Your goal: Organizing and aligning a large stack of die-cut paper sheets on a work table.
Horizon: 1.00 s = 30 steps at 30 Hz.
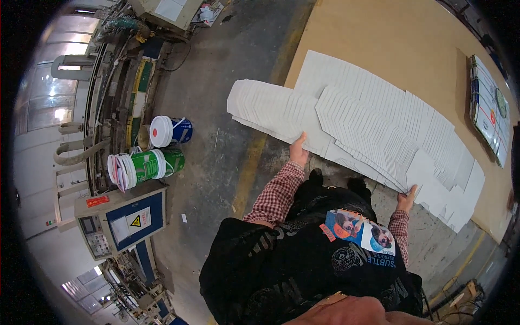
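Many flat white die-cut cardboard sheets (360, 127) lie fanned out in overlapping rows, their stepped edges showing as fine lines. Along the near edge my left hand (299, 150) grips the front row, thumb on top and fingers mostly hidden beneath. Farther right, my right hand (406, 199) pinches the same near edge, its thumb on a sheet and the other fingers partly out of sight below. The row's left end juts past the board toward the aisle. Both forearms are in checked sleeves.
Under the sheets is a large brown board (374, 38). A clear-wrapped flat pack (490, 111) lies on its right side. Across the aisle stand a blue-and-white bucket (170, 131), green-and-white buckets (145, 166), a control cabinet (127, 219) and a long machine (127, 92).
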Available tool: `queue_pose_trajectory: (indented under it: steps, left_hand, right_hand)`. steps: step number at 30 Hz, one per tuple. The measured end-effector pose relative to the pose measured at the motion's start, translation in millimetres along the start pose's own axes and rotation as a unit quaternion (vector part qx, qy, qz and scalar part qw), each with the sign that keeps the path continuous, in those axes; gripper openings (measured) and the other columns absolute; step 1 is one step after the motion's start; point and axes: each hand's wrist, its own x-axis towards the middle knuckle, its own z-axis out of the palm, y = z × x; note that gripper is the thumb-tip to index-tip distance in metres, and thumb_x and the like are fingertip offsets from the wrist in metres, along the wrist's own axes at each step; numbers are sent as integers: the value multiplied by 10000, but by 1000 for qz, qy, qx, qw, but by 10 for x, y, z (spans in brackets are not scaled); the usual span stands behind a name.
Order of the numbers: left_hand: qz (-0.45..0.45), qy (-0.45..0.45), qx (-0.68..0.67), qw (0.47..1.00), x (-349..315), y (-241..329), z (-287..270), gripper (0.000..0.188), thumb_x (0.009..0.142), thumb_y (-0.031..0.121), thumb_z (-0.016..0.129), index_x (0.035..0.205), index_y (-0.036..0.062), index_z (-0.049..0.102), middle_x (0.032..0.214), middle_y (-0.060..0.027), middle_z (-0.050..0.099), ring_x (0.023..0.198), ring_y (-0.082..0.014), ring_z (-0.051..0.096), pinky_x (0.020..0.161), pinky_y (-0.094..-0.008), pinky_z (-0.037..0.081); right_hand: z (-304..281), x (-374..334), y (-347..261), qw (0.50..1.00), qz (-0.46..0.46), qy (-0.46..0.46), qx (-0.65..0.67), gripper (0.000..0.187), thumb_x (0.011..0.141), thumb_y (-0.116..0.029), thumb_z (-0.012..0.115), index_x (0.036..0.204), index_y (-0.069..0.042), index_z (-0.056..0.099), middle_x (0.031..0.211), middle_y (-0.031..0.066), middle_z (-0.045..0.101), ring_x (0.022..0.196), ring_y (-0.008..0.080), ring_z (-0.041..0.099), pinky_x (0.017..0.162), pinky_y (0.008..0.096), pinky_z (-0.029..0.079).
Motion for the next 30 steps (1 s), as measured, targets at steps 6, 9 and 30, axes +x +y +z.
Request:
queue_pose_trajectory:
  steps: [6,9,30]
  left_hand:
    - [6,26,1,1000,90,254,-95,427,777,139,639,1132,-29,473,1129,-86,508,1025,-222,486,863,-353,397]
    - [10,1,-3,1000,96,317,-116,435,771,140,646,1133,-26,472,1125,-86,508,1030,-222,480,872,-356,388]
    - [57,-12,-72,996,-101,166,43,558,784,323,624,1195,8,415,1191,-100,468,1069,-226,473,866,-351,414]
  right_hand:
    - [87,-33,146,999,36,-7,12,420,720,-354,694,981,-89,500,883,17,566,556,101,436,418,231,294]
    - [142,-95,200,999,31,-9,12,428,712,-356,700,990,-102,498,888,15,565,566,104,441,420,231,294]
    - [-55,-1077,-219,982,91,-96,-137,404,807,-358,589,1006,-19,493,878,55,585,768,174,561,649,304,458]
